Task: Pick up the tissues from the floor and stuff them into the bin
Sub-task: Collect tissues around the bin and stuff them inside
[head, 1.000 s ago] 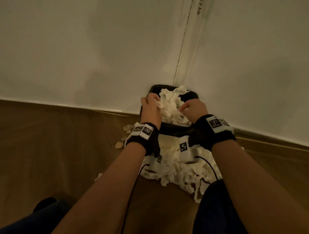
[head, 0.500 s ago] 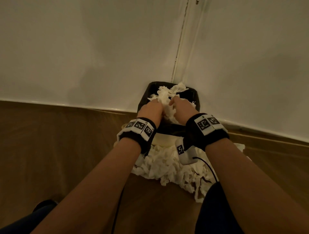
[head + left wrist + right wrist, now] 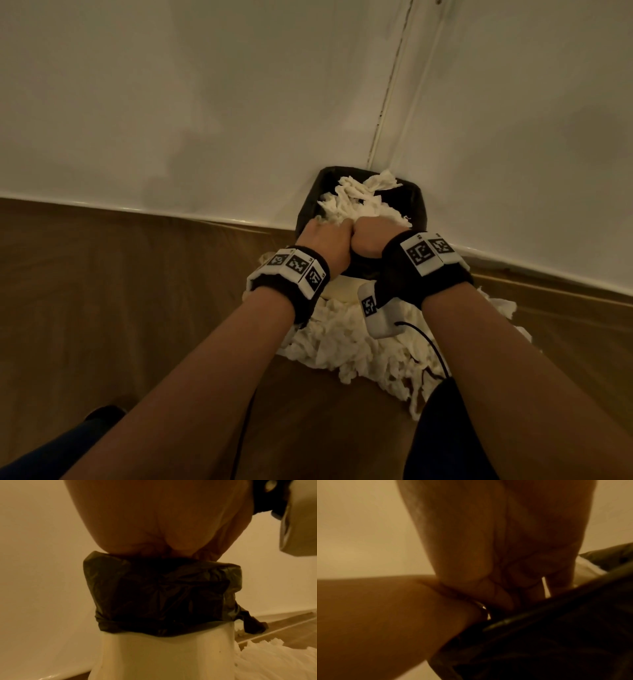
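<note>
Tissues (image 3: pixel 356 202) fill one bin (image 3: pixel 419 205), a pale tub with a black liner (image 3: pixel 161 593) folded over its rim, standing in the upper middle of the head view where two white walls meet. Two hands press into that heap side by side, touching each other: the left hand (image 3: pixel 325 241) and the right hand (image 3: pixel 371 236), both knuckles-up just inside the near rim. Their fingers are buried in the paper (curled or flat, the views do not show), so what they hold cannot be told. A second, larger mass of tissues on the floor (image 3: pixel 346 339) spreads around the foot of the bin, in the lower middle of the frame and out toward the right.

Each wrist carries one black wristband (image 3: pixel 416 274) with white square-coded tags; the tags bear black block patterns and no readable words. A thin black cable (image 3: pixel 428 341) runs from the right band across the loose paper.

Brown wood-look floor (image 3: pixel 120 291) covers the lower half of the head view, edged by a white skirting strip (image 3: pixel 144 209) along the wall. Lighting is dim and yellowish.
</note>
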### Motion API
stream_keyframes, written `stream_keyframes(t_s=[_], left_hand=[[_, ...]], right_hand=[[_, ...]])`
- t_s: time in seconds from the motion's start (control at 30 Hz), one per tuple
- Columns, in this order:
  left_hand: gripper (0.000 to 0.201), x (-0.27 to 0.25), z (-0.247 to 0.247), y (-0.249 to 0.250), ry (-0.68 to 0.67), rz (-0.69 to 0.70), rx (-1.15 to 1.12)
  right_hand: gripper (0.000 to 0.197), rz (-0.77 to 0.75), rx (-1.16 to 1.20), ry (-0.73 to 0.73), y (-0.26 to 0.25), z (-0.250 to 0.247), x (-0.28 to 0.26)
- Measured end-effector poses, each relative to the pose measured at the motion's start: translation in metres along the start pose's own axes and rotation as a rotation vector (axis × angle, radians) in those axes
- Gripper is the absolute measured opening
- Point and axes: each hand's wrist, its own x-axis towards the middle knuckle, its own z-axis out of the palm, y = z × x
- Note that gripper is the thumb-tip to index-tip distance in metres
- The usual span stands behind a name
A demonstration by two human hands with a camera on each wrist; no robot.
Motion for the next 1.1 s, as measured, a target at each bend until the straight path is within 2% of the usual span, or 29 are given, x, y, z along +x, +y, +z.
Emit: stream_keyframes(t_s=[0.07,0.13,0.23,0.3,0.37,0.5,0.57,0.63,0.7,0.77,0.83,0.9,1.1], left_hand=[[0.035,-0.006,-0.004,-0.004,0.122,0.013,-0.081],[0.033,-0.018,-0.009,-0.015,0.309,-0.013,-0.314],[0.027,-0.038,-0.011,-0.037,0.530,-0.098,-0.587],[0.026,-0.052,-0.005,-0.057,0.571,-0.189,-0.622],[0.026,-0.064,0.004,-0.078,0.559,-0.286,-0.636],[0.025,-0.095,0.043,-0.114,0.411,-0.440,-0.550],[0.023,-0.109,0.066,-0.126,0.271,-0.514,-0.505],[0.025,-0.120,0.087,-0.132,0.020,-0.579,-0.458],[0.034,-0.132,0.107,-0.133,-0.271,-0.573,-0.298],[0.048,-0.146,0.125,-0.132,-0.412,-0.639,-0.258],[0.061,-0.162,0.138,-0.129,-0.435,-0.751,-0.316],[0.060,-0.174,0.145,-0.127,-0.450,-0.792,-0.319],[0.028,-0.185,0.150,-0.132,-0.385,-0.797,-0.392]], right_hand=[[0.037,0.029,0.009,0.067,0.000,-0.003,0.002],[0.035,0.076,0.012,0.161,0.000,-0.008,0.002],[0.028,0.047,0.090,0.436,-0.008,-0.016,-0.004],[0.024,-0.036,0.190,0.635,-0.021,-0.021,-0.011],[0.024,-0.159,0.305,0.732,-0.038,-0.023,-0.020],[0.022,-0.370,0.397,0.686,-0.070,-0.010,-0.028],[0.022,-0.421,0.368,0.611,-0.082,0.001,-0.025],[0.022,-0.441,0.347,0.533,-0.091,0.012,-0.020],[0.023,-0.451,0.327,0.462,-0.099,0.024,-0.014],[0.024,-0.446,0.291,0.388,-0.105,0.035,-0.008],[0.025,-0.431,0.252,0.314,-0.110,0.044,-0.003],[0.025,-0.406,0.212,0.237,-0.112,0.053,0.004],[0.022,-0.297,0.157,0.084,-0.113,0.078,0.037]])
